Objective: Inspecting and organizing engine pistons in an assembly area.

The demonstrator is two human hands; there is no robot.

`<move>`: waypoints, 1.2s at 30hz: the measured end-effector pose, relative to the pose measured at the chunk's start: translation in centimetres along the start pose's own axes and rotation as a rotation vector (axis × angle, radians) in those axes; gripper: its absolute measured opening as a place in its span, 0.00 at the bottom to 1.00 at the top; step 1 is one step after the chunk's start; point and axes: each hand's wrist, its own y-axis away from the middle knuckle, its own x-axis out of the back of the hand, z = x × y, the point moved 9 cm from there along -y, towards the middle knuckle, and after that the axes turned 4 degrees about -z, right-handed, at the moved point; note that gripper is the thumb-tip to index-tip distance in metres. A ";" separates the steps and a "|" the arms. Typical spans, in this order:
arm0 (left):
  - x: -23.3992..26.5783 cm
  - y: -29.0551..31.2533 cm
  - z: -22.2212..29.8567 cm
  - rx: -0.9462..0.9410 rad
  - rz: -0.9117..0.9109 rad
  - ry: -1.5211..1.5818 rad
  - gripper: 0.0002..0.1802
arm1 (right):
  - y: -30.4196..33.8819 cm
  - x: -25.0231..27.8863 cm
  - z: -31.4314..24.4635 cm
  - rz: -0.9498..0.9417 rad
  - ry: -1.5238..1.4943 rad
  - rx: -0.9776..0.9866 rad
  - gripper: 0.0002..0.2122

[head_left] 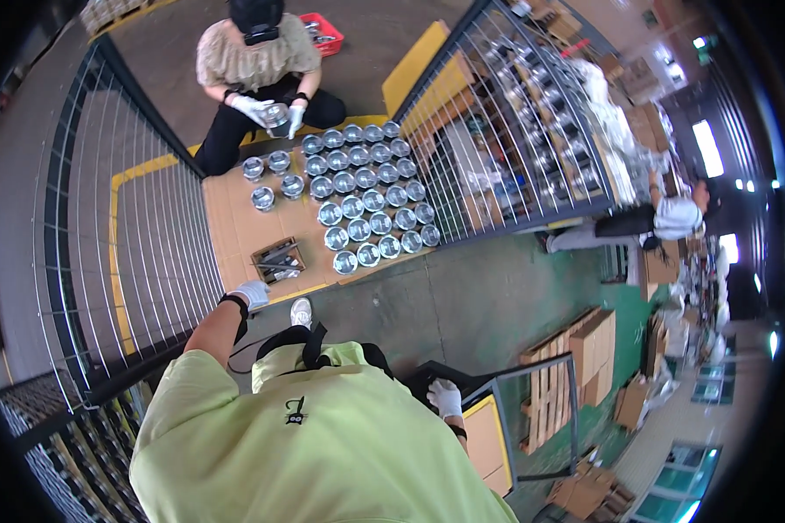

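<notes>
My left hand (253, 294), in a white glove, lies at the near left edge of the cardboard sheet (227, 231), beside the wire mesh side; its fingers look stretched out. Close to it, an open small box (279, 261) holds dark, long pieces too small to name. Round silver metal parts like pistons (373, 200) stand in rows on the cardboard's right half, with several more (262, 199) loosely spaced at its far left. Low on my right, my gloved right hand (445, 398) appears closed over a dark metal frame (474, 385); its fingertips are partly hidden.
Across the cardboard a crouching person (257, 65) in white gloves holds a similar silver part (275, 115). Mesh panels (122, 218) flank both sides. A pallet (545, 383) and cardboard boxes (595, 357) stand to the right, where another person (663, 218) is.
</notes>
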 end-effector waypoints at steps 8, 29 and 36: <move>2.6 5.1 1.1 -0.018 0.223 -0.085 0.24 | -10.2 -12.3 -18.5 -0.178 1.243 0.446 0.14; -8.4 1.8 -6.9 -0.014 0.315 1.031 0.28 | -33.2 -47.7 -10.1 -0.656 1.598 0.328 0.16; -9.1 2.0 -6.8 -0.423 0.618 2.007 0.26 | -38.5 -59.0 -2.9 -0.571 1.579 0.303 0.31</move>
